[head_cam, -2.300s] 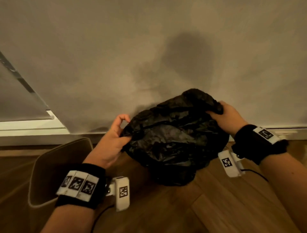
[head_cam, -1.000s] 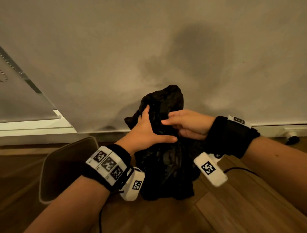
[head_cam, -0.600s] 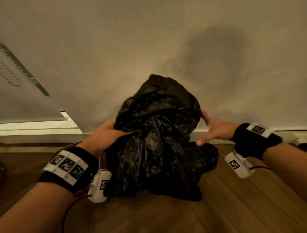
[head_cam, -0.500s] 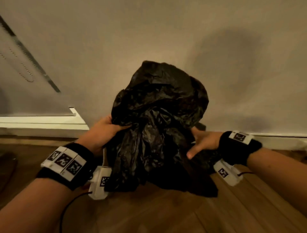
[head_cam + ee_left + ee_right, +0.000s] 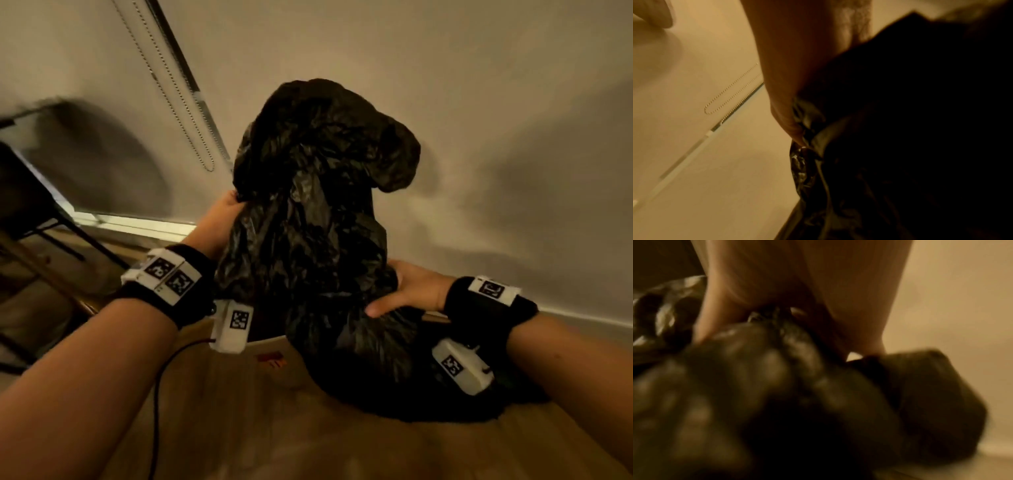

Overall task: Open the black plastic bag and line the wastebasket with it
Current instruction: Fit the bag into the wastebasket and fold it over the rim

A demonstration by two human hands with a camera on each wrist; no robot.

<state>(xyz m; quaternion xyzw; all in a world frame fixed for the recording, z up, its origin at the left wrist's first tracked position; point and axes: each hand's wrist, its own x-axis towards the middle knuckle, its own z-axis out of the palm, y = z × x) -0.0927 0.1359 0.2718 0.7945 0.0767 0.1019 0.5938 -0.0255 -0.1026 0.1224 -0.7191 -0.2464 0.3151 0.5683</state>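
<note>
The black plastic bag stands puffed up in the middle, in front of the wall. Its lower part drapes over the right of the tan wastebasket, whose pale rim shows below my left wrist. My left hand grips the bag's upper left edge; in the left wrist view the fingers pinch crinkled film of the bag. My right hand holds the bag low on its right side, thumb on the front. Blurred, the right wrist view shows that hand sunk into folds of the bag. The basket's inside is hidden.
A beaded blind cord hangs on the wall at upper left. A dark furniture frame stands at far left above the wooden floor. A white baseboard runs along the wall. A thin red cable trails from my left wrist.
Both hands spread the bag open until it ballooned upward. My right hand dropped to its lower right side, and the bag now sits over the wastebasket, close below me.
</note>
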